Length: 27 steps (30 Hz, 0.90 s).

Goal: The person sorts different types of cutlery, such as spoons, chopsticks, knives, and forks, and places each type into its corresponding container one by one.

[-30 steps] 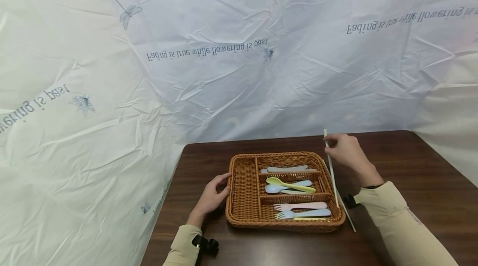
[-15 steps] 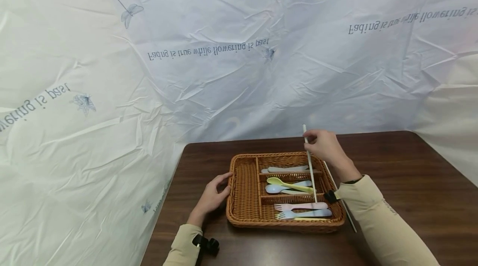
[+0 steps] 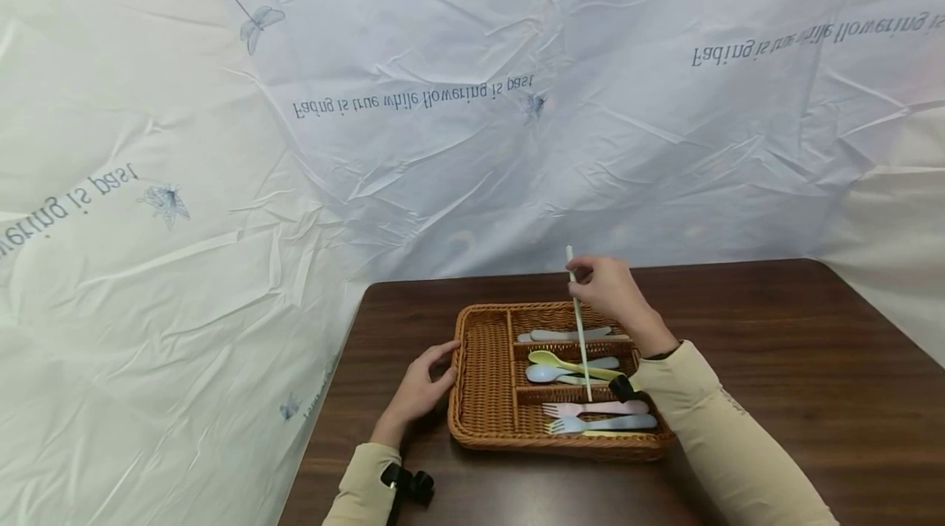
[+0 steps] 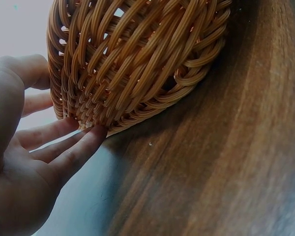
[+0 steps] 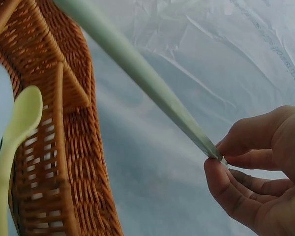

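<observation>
My right hand (image 3: 611, 290) pinches a pale green chopstick (image 3: 580, 337) near its upper end, between thumb and fingers. The chopstick slants down over the wicker cutlery basket (image 3: 452, 403), its lower tip close over the pink fork (image 3: 601, 409). In the right wrist view the chopstick (image 5: 147, 86) runs up and left from the fingertips. My left hand (image 3: 422, 386) touches the basket's left side; the left wrist view shows its fairly straight fingers (image 4: 76, 152) against the woven wall (image 4: 132, 59).
Knives (image 3: 568, 336) lie in the basket's back compartment. A yellow spoon (image 3: 545, 358) and a light blue spoon (image 3: 539, 374) fill the middle one. A light blue fork (image 3: 576, 426) lies in front. Dark wooden table (image 3: 797, 362) surrounds the basket, with a white printed sheet (image 3: 458, 181) behind.
My right hand has carried the chopstick left, from the basket's right edge to over its middle. My right arm now hides the other chopstick beside the basket. My left hand stays put.
</observation>
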{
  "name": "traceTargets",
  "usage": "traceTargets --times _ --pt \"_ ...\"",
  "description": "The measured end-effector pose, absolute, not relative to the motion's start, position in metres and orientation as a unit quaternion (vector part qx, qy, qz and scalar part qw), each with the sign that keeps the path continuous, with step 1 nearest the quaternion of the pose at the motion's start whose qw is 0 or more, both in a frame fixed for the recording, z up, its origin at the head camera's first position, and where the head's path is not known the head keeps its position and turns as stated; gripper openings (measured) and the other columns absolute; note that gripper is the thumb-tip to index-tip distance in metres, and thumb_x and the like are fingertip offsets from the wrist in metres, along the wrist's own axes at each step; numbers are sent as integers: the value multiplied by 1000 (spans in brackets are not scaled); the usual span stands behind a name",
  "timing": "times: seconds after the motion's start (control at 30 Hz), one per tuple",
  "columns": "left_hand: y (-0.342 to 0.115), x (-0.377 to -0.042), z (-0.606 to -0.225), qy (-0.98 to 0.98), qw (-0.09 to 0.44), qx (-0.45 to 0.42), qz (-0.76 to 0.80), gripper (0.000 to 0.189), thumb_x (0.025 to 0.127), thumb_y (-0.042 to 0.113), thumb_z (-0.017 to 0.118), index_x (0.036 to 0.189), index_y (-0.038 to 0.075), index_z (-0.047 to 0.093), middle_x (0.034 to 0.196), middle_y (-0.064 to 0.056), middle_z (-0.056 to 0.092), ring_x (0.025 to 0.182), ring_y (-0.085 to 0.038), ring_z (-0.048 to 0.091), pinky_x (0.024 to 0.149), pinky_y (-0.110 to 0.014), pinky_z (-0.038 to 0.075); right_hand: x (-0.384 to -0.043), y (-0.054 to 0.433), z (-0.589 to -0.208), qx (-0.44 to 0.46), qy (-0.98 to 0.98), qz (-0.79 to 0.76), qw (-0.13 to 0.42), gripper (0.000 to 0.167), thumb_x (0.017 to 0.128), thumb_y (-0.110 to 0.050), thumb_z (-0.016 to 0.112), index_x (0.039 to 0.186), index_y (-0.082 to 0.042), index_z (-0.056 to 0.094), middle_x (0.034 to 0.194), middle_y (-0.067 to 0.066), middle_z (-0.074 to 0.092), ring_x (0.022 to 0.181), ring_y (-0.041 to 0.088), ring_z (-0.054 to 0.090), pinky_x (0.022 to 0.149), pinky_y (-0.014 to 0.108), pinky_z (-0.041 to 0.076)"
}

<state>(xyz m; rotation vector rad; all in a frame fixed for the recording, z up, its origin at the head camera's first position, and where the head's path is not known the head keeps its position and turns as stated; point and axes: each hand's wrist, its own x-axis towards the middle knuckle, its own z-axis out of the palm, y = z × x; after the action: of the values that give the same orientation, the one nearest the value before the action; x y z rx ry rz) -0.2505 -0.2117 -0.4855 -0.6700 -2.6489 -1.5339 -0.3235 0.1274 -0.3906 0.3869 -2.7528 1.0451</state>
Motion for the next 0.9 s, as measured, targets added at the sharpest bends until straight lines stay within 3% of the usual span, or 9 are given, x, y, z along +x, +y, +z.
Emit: traceTargets --times 0.5,0.9 --pt "-211 -251 -487 -834 12 -212 -509 44 97 1 55 141 -3 48 134 -26 53 119 -39 57 95 -59 47 -326 75 -392 155 -910 378 74 32 90 -10 65 121 -4 66 99 13 70 83 22 67 63 31 56" --pt "-211 -253 -488 -836 14 -213 -506 44 97 1 55 140 -4 49 133 -26 53 119 -39 57 96 -58 47 -328 42 -403 174 -914 356 90 31 91 -13 65 121 -7 66 95 7 69 79 17 66 63 30 56"
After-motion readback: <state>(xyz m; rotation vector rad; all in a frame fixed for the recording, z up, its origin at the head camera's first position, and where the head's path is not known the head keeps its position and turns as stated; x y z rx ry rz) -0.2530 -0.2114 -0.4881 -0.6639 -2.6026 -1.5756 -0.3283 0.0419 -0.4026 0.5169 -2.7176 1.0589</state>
